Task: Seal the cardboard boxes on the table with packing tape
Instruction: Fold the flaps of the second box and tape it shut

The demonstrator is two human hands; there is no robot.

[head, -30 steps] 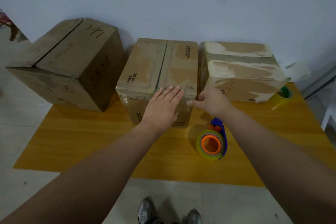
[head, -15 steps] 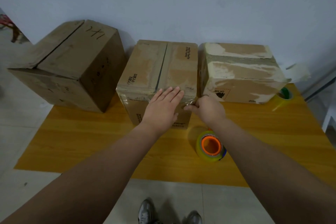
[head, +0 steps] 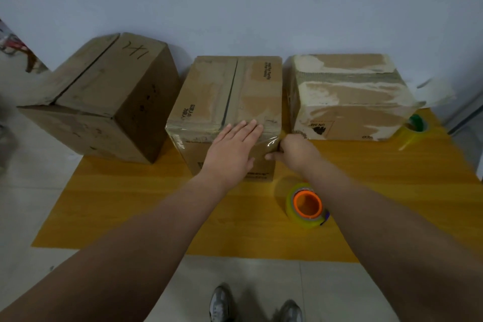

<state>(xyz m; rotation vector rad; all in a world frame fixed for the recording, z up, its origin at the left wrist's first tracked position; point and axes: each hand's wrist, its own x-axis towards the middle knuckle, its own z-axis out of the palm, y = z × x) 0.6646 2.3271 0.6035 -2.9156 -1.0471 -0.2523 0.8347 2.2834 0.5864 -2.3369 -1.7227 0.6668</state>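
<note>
Three cardboard boxes stand in a row on the yellow table (head: 130, 206). The middle box (head: 230, 91) has clear tape running along its front top edge. My left hand (head: 232, 151) lies flat, fingers together, on that front edge. My right hand (head: 295, 151) presses against the box's front right corner, fingers curled around the corner on the tape. The tape dispenser (head: 307, 205), a yellowish roll on an orange core, lies on the table just below my right wrist, untouched.
A large box (head: 104, 97) sits at the left, overhanging the table. A worn, patchy box (head: 347, 97) stands at the right. A second tape roll with a green core (head: 415, 125) lies by the table's right edge. A wall is close behind.
My right hand has moved left from beside the box onto its front right corner. The left hand has stayed flat on the front edge.
</note>
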